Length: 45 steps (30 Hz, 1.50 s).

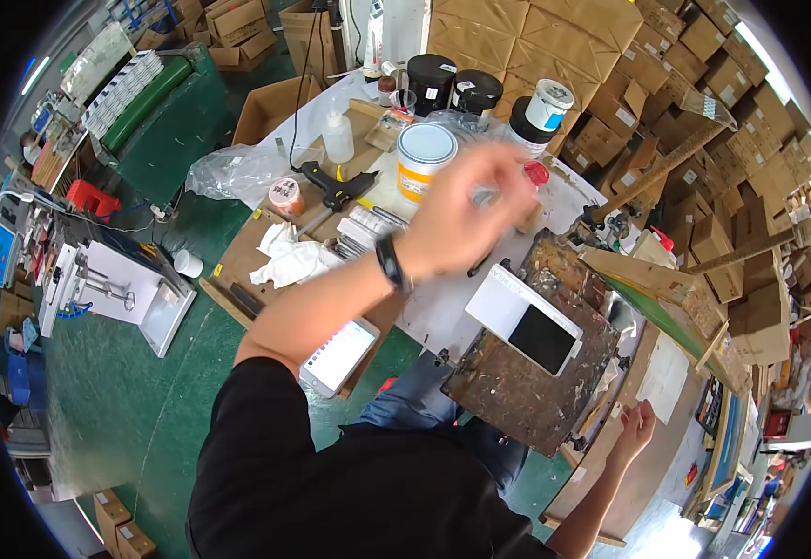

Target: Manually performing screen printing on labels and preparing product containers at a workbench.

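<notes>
My left hand is raised over the table, blurred by motion, with its fingers curled. A red cap shows by its fingertips; whether the hand holds it I cannot tell. Behind the hand stands a tin with a yellow-orange label. Below and to the right, a white panel with a black rectangle lies tilted on a stained dark board. My right hand is at the far right, its fingers loosely bent and apart. Its fingertips are at the lower edge of a white sheet.
A black glue gun, a clear squeeze bottle and a crumpled white cloth lie to the left. A phone or tablet rests under my left arm. Black tubs stand at the back. A wooden-framed screen slants at the right.
</notes>
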Each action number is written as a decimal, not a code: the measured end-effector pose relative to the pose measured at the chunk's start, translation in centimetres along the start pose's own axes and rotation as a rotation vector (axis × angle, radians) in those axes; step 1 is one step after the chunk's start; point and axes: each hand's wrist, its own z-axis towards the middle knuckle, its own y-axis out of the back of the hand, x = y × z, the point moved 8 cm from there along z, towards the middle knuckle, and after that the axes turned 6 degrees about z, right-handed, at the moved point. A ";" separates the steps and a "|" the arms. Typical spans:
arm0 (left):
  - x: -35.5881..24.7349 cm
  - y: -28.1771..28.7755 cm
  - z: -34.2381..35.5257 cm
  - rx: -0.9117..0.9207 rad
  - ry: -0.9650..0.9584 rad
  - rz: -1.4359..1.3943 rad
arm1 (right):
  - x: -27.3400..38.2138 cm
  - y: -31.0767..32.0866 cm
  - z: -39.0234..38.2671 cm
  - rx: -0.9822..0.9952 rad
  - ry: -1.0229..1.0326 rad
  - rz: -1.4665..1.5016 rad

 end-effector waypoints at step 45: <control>2.2 10.7 14.0 0.184 0.331 -0.104 | 7.2 -5.1 -7.3 -0.159 0.181 0.143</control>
